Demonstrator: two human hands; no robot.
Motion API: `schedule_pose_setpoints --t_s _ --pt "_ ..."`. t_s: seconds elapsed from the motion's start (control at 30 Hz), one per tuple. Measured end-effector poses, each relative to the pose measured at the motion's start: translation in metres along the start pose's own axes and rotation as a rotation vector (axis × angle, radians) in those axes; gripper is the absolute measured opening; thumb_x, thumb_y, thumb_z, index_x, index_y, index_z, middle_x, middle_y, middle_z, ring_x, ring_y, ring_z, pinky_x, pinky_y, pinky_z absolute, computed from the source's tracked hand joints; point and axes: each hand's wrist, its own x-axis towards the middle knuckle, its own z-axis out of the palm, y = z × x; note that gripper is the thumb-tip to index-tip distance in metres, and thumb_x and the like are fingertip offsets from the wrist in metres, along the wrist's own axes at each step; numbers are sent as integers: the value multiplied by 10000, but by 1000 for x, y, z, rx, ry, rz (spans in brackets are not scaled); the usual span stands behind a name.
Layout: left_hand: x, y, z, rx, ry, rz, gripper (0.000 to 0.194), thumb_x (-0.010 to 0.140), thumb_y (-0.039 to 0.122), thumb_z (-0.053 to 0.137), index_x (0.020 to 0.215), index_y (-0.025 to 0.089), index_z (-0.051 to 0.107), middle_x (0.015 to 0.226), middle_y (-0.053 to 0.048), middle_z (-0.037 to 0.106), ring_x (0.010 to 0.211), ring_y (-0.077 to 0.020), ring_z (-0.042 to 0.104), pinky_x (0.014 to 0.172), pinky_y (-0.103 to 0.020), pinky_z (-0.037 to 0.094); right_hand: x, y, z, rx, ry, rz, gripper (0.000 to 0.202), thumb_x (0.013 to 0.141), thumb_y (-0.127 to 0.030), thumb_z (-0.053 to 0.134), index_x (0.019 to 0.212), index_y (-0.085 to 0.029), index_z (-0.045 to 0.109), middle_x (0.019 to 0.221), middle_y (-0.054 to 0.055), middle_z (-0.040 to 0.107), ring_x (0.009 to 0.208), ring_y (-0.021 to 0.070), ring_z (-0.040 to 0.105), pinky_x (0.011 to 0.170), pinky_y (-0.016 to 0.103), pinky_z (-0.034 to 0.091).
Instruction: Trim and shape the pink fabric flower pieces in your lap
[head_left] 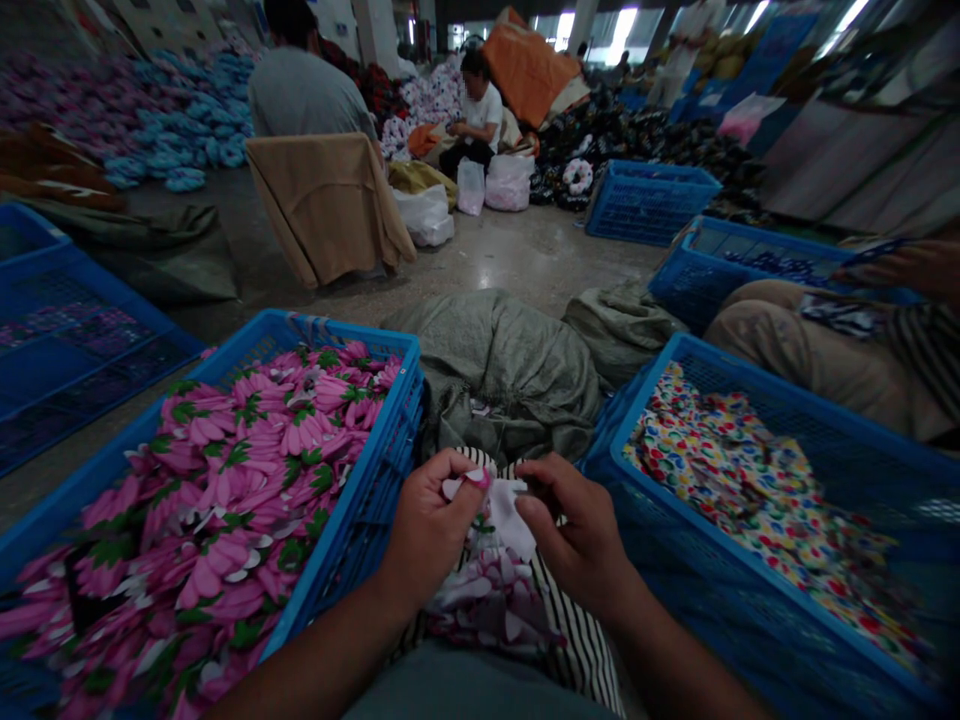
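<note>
Grey-blue fabric (465, 688) shows lowest, at the person's lap, with black-and-cream striped cloth (581, 640) spread just beyond it. On the stripes lies a loose heap of small pale pink-and-white fabric pieces (499, 605). Above this heap, between the two hands, is a soft white-and-pink fabric piece (513, 515). The left hand (431, 525) is closed, pinching it between thumb and forefinger; the right hand (574, 535) is curled at its other edge, though I cannot tell whether its fingertips grip.

To the left stands a blue plastic crate (411, 372) full of pink, green-topped petal-shaped cloth pieces (300, 430); to the right, another blue plastic crate (750, 535) holds multicoloured spotted fabric pieces (742, 460). Between the crates slumps a grey-green woven sack (502, 350). Farther off, a person in a white top (484, 115) sits near heaped goods.
</note>
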Motion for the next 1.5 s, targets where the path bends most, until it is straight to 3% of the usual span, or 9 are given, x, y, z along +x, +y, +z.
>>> schedule_pose_setpoints --t_s 0.23,1.03,1.23,1.43,1.5 --pt "-5 2 1 95 43 63 173 742 269 554 605 167 525 518 60 420 490 -79 354 472 -181 298 5 -3 2 -241 -13 -123 186 855 -263 488 981 -146 560 714 45 574 626 150 539 554 247 384" --pt "-8 -4 0 464 -65 354 131 744 153 503 616 169 530 560 43 460 518 -95 432 517 -213 322 2 -1 -6 -352 -67 -126 190 882 -297 448 926 -163 574 717 44 609 624 152 543 565 252 339" --pt "-10 0 2 443 -69 299 136 720 149 504 586 173 516 518 55 426 480 -90 399 486 -209 305 1 -4 -9 -379 -111 -117 184 882 -298 447 930 -173 572 710 31 604 640 155 546 582 262 336" --pt "-9 5 2 229 -140 23 154 710 224 509 565 179 483 481 63 389 455 -88 337 441 -199 283 1 -5 -11 -407 -78 -162 169 871 -291 474 919 -166 577 702 31 614 634 151 545 589 260 336" --pt "-9 7 3 182 -122 -6 155 693 232 526 554 178 484 484 62 392 465 -87 331 447 -197 282 1 -6 -12 -411 -78 -170 170 870 -291 475 916 -165 579 707 32 618 631 149 545 585 259 335"
